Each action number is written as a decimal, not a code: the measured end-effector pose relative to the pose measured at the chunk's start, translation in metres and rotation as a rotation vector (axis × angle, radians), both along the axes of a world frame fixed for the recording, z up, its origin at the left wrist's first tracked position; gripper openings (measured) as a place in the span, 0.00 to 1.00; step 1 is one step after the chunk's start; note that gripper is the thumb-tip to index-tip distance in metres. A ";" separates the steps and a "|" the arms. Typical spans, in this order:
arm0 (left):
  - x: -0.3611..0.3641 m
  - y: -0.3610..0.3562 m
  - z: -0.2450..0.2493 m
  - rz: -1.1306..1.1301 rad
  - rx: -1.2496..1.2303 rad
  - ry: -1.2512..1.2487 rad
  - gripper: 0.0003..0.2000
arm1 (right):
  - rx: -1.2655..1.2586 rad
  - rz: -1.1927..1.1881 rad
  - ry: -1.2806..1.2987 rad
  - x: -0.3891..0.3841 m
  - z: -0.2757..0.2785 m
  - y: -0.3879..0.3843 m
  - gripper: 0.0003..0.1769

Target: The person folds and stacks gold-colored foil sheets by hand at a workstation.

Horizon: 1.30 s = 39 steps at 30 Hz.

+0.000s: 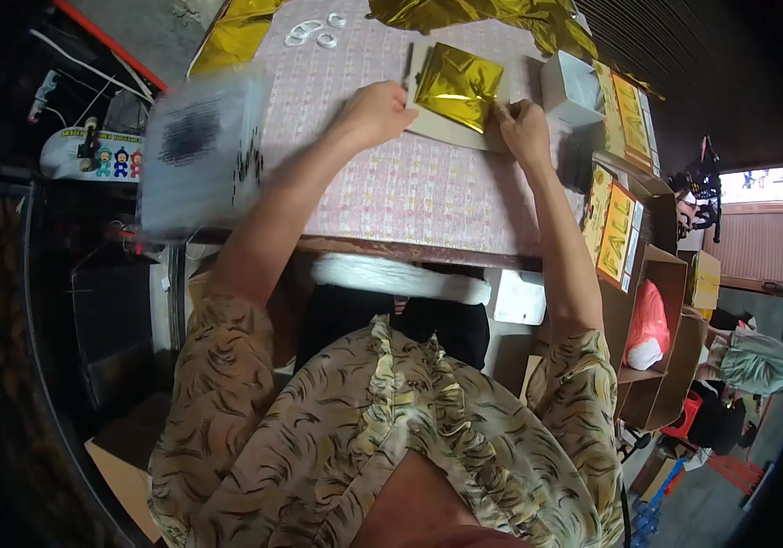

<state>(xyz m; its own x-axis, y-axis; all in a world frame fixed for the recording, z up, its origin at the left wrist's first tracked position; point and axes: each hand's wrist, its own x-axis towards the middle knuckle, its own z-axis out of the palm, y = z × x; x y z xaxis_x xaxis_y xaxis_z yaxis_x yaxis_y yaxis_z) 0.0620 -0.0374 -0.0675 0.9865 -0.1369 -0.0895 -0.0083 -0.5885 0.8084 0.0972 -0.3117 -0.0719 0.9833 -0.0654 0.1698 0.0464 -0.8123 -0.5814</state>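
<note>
A folded gold foil sheet (461, 89) lies on a piece of cardboard (441, 131) near the far side of the table. At the cardboard's left edge, my left hand (380, 111) has its fingers curled against the board. My right hand (525, 128) pinches at the right side, where the foil's edge meets the board. Its fingertips partly hide what they grip. Several white rings (316, 33), like rolls of tape or string, rest on the cloth beyond my left hand.
A stack of clear plastic bags (199, 151) sits at the table's left. More gold foil (464, 13) spreads along the far edge. To the right stand a white box (574, 87) and cartons with printed "FALL" labels (618, 233). A pink patterned cloth (409, 205) covers the table.
</note>
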 end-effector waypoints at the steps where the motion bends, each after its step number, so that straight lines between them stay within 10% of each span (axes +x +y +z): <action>1: -0.026 0.012 -0.001 -0.015 -0.026 -0.029 0.17 | 0.039 0.067 -0.012 -0.013 -0.001 0.001 0.23; 10: -0.121 0.070 0.010 0.005 0.080 -0.010 0.16 | -0.190 0.248 -0.043 -0.070 0.010 0.041 0.19; 16: -0.120 0.060 0.012 0.073 0.163 -0.314 0.23 | 0.273 0.302 0.149 -0.075 0.019 0.059 0.15; 26: -0.109 0.043 0.019 0.016 0.102 -0.070 0.22 | 0.782 0.344 0.560 -0.053 0.016 0.066 0.11; 30: -0.088 0.047 0.014 0.147 -0.213 -0.099 0.34 | 0.899 0.499 0.491 -0.060 0.025 0.063 0.09; 32: -0.085 0.038 0.019 0.126 -0.862 -0.037 0.35 | 0.974 0.479 0.484 -0.065 0.028 0.064 0.08; 39: -0.075 0.022 0.019 -0.013 -1.006 0.127 0.22 | 0.925 0.536 0.437 -0.075 0.041 0.061 0.10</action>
